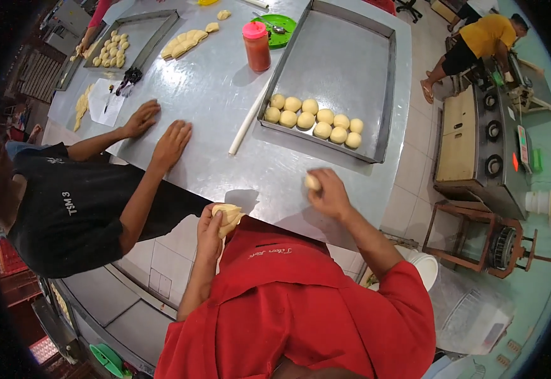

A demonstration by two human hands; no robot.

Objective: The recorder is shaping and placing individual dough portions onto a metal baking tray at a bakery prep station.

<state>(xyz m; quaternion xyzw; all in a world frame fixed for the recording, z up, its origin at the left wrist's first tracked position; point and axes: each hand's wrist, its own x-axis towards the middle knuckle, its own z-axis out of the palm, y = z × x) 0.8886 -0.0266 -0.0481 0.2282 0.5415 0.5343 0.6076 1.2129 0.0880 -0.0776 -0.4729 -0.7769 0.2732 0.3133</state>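
Note:
My left hand is closed around a flattened, folded lump of pale dough just off the table's front edge. My right hand is over the metal table, its fingers curled on a small dough ball. Beyond it lies a large rectangular metal tray, with several round dough balls grouped in its near end. A white rolling rod rests along the tray's left side.
A co-worker's hands lie on the table at my left. Farther back are a jar with a pink lid, a green plate, flat dough pieces and another tray. A stove-like metal unit stands at right.

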